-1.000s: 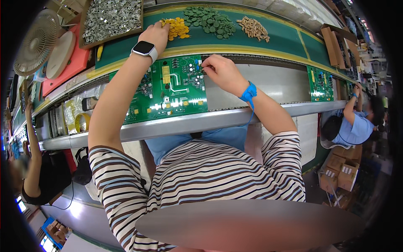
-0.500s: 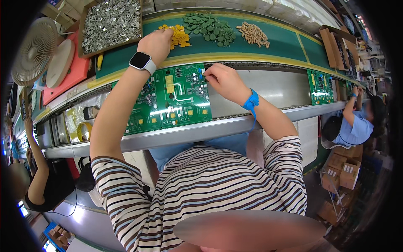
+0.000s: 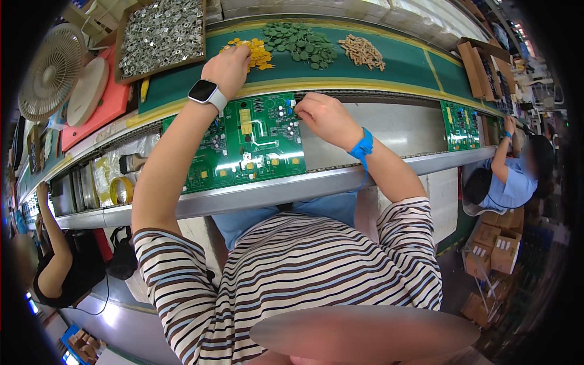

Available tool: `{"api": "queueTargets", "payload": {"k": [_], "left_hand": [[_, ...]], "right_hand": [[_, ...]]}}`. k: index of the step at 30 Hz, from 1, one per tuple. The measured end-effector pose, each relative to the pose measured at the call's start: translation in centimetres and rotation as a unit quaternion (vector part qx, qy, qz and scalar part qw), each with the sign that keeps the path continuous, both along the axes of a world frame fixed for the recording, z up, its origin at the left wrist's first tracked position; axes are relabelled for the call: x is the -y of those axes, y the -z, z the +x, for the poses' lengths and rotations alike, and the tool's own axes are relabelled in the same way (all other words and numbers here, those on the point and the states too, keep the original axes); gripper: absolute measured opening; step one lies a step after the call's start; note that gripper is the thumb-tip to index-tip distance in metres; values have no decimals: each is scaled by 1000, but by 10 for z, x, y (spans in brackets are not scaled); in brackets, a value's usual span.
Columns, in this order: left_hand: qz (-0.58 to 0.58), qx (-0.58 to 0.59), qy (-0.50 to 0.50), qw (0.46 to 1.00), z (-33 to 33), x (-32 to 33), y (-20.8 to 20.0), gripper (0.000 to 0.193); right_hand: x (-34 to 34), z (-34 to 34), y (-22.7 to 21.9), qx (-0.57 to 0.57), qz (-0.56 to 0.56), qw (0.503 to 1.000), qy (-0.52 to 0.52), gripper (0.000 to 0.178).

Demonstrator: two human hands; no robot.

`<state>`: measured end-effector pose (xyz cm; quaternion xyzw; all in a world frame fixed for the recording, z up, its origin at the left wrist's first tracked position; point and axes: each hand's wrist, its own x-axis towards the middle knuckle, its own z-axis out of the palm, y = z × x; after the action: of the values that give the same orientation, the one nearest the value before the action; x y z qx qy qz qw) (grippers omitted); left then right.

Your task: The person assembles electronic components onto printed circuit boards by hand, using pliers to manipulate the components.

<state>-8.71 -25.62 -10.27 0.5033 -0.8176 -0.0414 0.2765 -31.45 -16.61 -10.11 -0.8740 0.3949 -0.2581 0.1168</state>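
The head view looks down on a large green printed circuit board point(image 3: 246, 146) lying on the steel-edged conveyor counter point(image 3: 389, 131) directly before the person in the striped shirt. The right hand point(image 3: 325, 115), a blue strap on its wrist, rests at the board's upper right edge with fingertips pinched together on a small part there; what exactly it pinches is too small to tell. The left hand point(image 3: 228, 67), wearing a white smartwatch, reaches past the board's far edge to the green belt point(image 3: 401, 58) and curls its fingers over the heap of small yellow components point(image 3: 255, 52), touching them; whether it has any gripped cannot be told.

Just beside the yellow heap lies a pile of dark green disc parts point(image 3: 301, 42), then a pile of tan cylindrical pieces point(image 3: 362, 50). Left of the reaching arm sit a brown tray of silvery metal bits point(image 3: 161, 33), a red board carrying a round pale disc point(image 3: 88, 91), and a white desk fan point(image 3: 52, 70). The left forearm crosses over the circuit board's left part, hiding some of it. A second green circuit board point(image 3: 460, 125) lies further right along the counter, near a co-worker in a blue shirt point(image 3: 511, 182). Cardboard boxes point(image 3: 496, 249) stack on the floor at right.
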Motion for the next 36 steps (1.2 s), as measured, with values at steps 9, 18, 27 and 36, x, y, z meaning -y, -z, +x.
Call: {"api": "queueTargets", "payload": {"k": [9,18,27,36], "left_hand": [[62,50,-22,997,-3,14,0,15],[35,-117,-20,992,51,-72,-31,13],[243,-182,-124,945,127,-173,-26,11],[196,-40,-69,977,126,-207,-16,14]], "right_hand": [[0,-1,8,-73,-55,995,-27,15],[25,-32,-26,71,98,984,130,25],[99,-176,7,-164,-55,911,374,23],[96,-157,8,-94,-46,902,419,18]]}}
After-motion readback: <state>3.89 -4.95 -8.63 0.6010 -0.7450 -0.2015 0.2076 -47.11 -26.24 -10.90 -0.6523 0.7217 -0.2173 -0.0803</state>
